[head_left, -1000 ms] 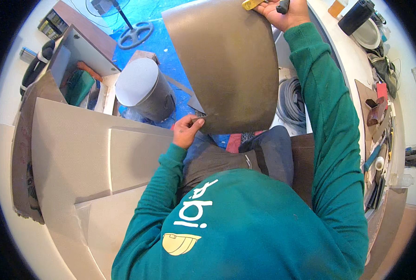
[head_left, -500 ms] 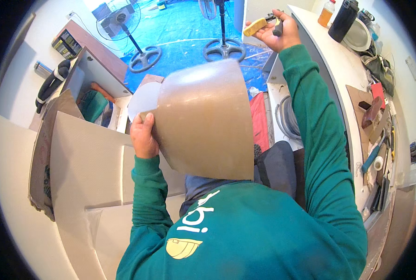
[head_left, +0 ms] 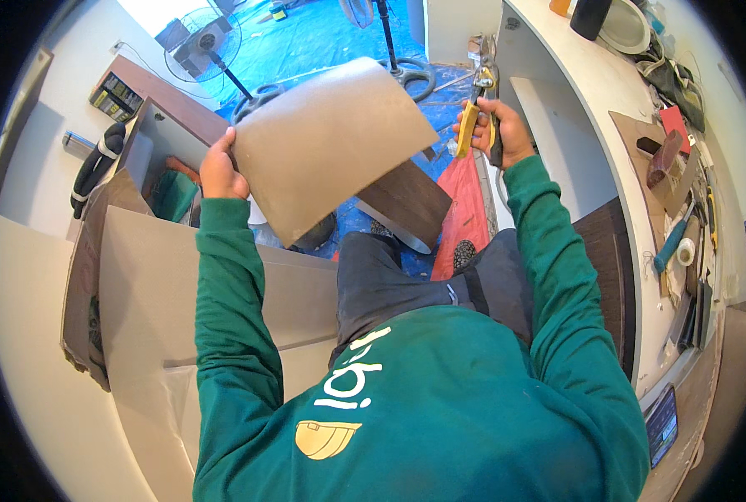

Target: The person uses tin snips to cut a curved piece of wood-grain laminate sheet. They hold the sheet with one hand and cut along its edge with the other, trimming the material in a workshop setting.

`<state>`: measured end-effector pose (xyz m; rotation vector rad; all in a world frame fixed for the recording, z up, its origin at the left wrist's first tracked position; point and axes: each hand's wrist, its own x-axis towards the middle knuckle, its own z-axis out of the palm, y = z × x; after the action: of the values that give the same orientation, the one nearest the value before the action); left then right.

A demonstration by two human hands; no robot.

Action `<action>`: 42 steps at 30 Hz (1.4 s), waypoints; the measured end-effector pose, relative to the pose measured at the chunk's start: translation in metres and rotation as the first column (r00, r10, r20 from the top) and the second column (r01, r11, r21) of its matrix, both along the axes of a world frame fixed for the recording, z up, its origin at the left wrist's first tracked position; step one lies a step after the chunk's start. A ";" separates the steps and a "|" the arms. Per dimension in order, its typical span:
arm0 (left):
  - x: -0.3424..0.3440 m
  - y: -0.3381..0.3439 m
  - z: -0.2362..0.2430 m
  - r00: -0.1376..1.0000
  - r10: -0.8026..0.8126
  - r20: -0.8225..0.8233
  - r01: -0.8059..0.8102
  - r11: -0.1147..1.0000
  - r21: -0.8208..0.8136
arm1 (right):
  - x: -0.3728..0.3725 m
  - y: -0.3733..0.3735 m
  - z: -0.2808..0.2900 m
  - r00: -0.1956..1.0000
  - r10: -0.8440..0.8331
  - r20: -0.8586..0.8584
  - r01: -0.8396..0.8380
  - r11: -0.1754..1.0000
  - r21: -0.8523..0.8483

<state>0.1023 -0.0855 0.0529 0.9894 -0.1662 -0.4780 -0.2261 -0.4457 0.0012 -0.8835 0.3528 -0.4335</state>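
Note:
My left hand (head_left: 223, 167) grips the left edge of a slightly curved brown sheet (head_left: 327, 142), raised above my lap. My right hand (head_left: 507, 132) holds yellow-and-black handled snips (head_left: 468, 127) upright, to the right of the sheet's corner. Under the sheet is a dark wood-patterned piece (head_left: 402, 201) with a pale curved edge, above a red cloth (head_left: 461, 205) and my shoes. The grey cylinder is mostly hidden behind the sheet.
Two pedestal fans (head_left: 207, 43) stand on blue floor sheeting (head_left: 289, 38). Large beige boards (head_left: 147, 301) lean at my left beside an open cabinet (head_left: 164, 142). At my right a white counter (head_left: 620, 100) holds hand tools, bottles, a plate, a bag and a phone (head_left: 663, 422).
The sheet has turned and risen away from my body in my left hand, uncovering my lap and the dark piece. My right hand has come down, the snips now upright.

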 end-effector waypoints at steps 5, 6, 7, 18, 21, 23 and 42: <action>0.012 -0.021 0.060 0.986 -0.167 0.018 0.166 0.985 0.051 | -0.009 0.009 -0.023 0.999 0.012 0.033 -0.014 0.997 0.075; 0.009 -0.028 0.074 0.982 -0.187 0.024 0.185 0.981 0.067 | -0.010 0.010 -0.025 0.999 0.009 0.040 -0.011 0.997 0.071; 0.006 -0.034 0.084 0.979 -0.204 0.031 0.200 0.976 0.082 | -0.010 0.012 -0.025 0.999 -0.019 0.026 0.018 0.999 0.041; -0.012 -0.063 0.128 0.963 -0.243 0.119 0.217 0.955 0.202 | 0.007 0.016 -0.013 0.980 -0.161 -0.120 0.129 0.963 -0.238; -0.021 -0.057 0.140 0.957 -0.248 0.151 0.220 0.959 0.181 | 0.016 0.022 -0.019 0.955 -0.259 -0.148 0.209 0.935 -0.287; -0.030 -0.055 0.146 0.948 -0.253 0.191 0.215 0.956 0.201 | 0.019 0.024 -0.028 0.931 -0.334 -0.146 0.291 0.923 -0.253; -0.010 -0.014 0.128 0.908 -0.347 0.236 0.398 0.890 -0.224 | 0.033 0.023 -0.041 0.967 -0.170 -0.189 0.151 0.982 -0.109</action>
<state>0.0928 -0.0999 0.1806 0.7340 -0.5887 -0.6945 -0.1927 -0.4231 -0.0401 -0.9961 0.5937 -0.5169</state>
